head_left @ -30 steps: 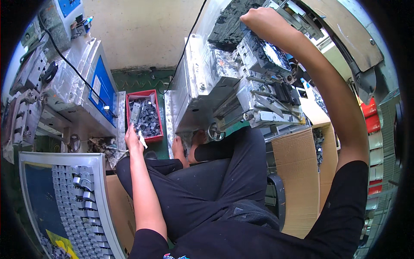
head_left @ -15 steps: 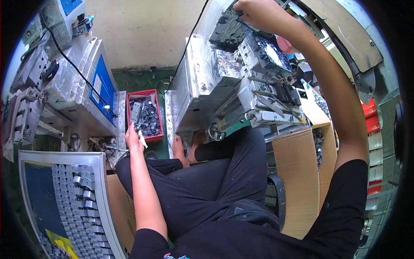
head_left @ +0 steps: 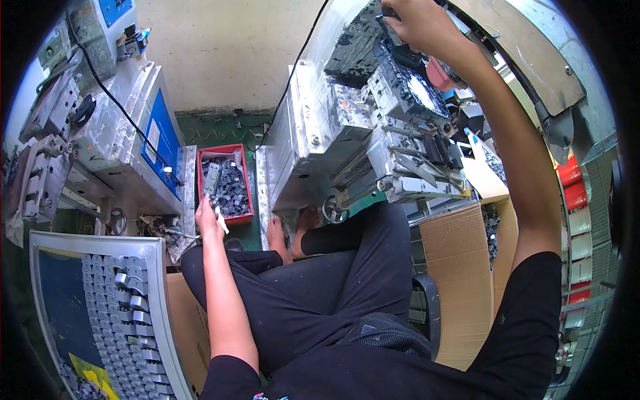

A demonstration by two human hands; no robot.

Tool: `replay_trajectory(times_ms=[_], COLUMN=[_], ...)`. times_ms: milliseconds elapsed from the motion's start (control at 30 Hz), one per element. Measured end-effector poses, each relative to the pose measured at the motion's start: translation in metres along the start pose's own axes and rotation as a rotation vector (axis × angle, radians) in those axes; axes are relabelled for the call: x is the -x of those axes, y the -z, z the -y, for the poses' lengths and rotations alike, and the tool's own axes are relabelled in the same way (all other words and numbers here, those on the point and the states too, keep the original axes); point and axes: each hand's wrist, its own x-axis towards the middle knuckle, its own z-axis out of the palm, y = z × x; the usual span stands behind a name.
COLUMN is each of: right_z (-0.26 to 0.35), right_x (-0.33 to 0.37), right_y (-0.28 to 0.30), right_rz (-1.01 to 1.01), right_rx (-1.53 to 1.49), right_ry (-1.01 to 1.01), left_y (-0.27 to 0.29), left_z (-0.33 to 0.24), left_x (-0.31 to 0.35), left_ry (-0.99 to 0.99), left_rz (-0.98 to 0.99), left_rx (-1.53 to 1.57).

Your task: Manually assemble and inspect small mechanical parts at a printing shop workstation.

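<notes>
My left hand (head_left: 208,217) is closed around the near end of a long, flat grey piece (head_left: 213,179), which points away over a red box (head_left: 249,193) of small dark parts. A white scrap, perhaps cloth, hangs beside its fingers. Raised at the upper right, my right hand (head_left: 417,25) has its fingers bent round a small dark thing at the picture's top edge, too hidden to name. Below that hand lies a glossy black, ink-smeared plate (head_left: 420,87) on a machine. A pink rounded pad (head_left: 441,73) sits by my right wrist.
Another machine with a blue panel (head_left: 160,140) stands at the left. Near my left elbow is a framed board (head_left: 60,300) with rows of grey curved parts. An open cardboard box (head_left: 457,280) stands to my right. A black cable (head_left: 293,70) hangs between the machines.
My right hand has moved to the right and slightly down, over the inked plate, and more of the pink pad shows. My left hand stays at the red box, gripping the grey piece.
</notes>
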Motion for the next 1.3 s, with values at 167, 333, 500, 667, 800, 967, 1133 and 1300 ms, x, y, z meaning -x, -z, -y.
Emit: replay_trajectory(times_ms=[167, 333, 500, 667, 800, 967, 1133, 1300], right_z=[0.0, -0.002, -0.01, -0.012, -0.017, -0.004, 0.034, 0.061], right_x=[-0.001, 0.004, 0.007, 0.015, 0.01, 0.009, 0.012, 0.033], right_y=[0.002, 0.003, -0.005, -0.029, -0.047, -0.04, 0.004, 0.008], right_rz=[-0.059, -0.113, -0.104, -0.113, -0.04, -0.09, -0.171, -0.314], right_rx=[-0.038, 0.014, 0.116, 0.137, 0.076, -0.016, -0.195, -0.374], right_ry=[-0.033, -0.045, -0.024, 0.054, 0.08, 0.073, -0.018, -0.139], left_y=[0.004, 0.001, 0.005, 0.006, 0.002, 0.003, 0.007, 0.001], left_z=[0.0, 0.001, 0.004, 0.006, 0.007, 0.006, 0.007, 0.003], left_x=[-0.004, -0.001, -0.007, -0.01, -0.007, -0.008, -0.011, -0.003], left_ry=[-0.006, 0.006, 0.006, -0.008, 0.009, 0.003, -0.014, -0.031], left_rz=[-0.005, -0.006, -0.009, -0.001, -0.026, -0.017, -0.012, 0.012], left_rx=[0.003, 0.0, 0.02, 0.016, 0.015, 0.012, 0.032, 0.043])
